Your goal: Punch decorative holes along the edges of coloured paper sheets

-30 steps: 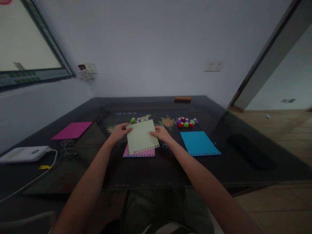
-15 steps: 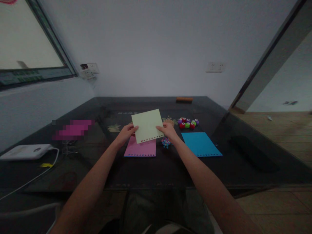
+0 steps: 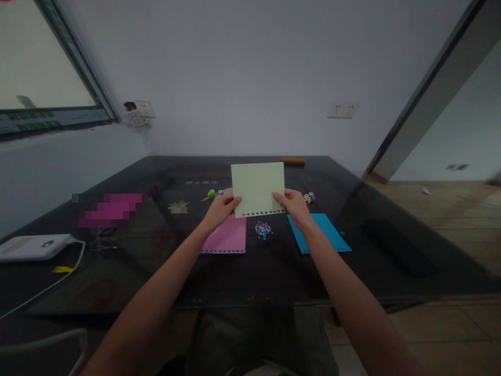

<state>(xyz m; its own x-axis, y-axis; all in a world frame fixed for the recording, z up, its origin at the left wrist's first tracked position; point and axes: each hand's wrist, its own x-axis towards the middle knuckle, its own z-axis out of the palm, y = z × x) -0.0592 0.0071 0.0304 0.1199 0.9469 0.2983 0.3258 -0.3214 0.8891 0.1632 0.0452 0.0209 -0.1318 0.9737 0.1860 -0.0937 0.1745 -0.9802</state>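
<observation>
A pale yellow sheet of paper (image 3: 258, 188) with a row of punched holes along its lower edge is held up above the table. My left hand (image 3: 223, 209) grips its left edge, thumb in front. At the right edge my right hand (image 3: 293, 204) pinches it the same way. Below my left hand lies a pink sheet (image 3: 225, 237), partly covered by the held paper. A blue sheet (image 3: 326, 232) lies partly behind my right forearm. Between them sits a small heap of pink and blue bits (image 3: 263, 229). Green and purple figures with eyes (image 3: 309, 198) show beside my right hand.
The dark table (image 3: 274, 279) carries a white device with a cable (image 3: 37, 246) at the left, near a blurred magenta item (image 3: 111, 209). A brown bar (image 3: 293, 161) lies at the back edge. A black flat object (image 3: 399, 245) rests at the right.
Both hands have moved the yellow sheet right and upward, and it is now nearly level instead of tilted. Green and purple figures now show left of the sheet; the right-hand group is mostly covered.
</observation>
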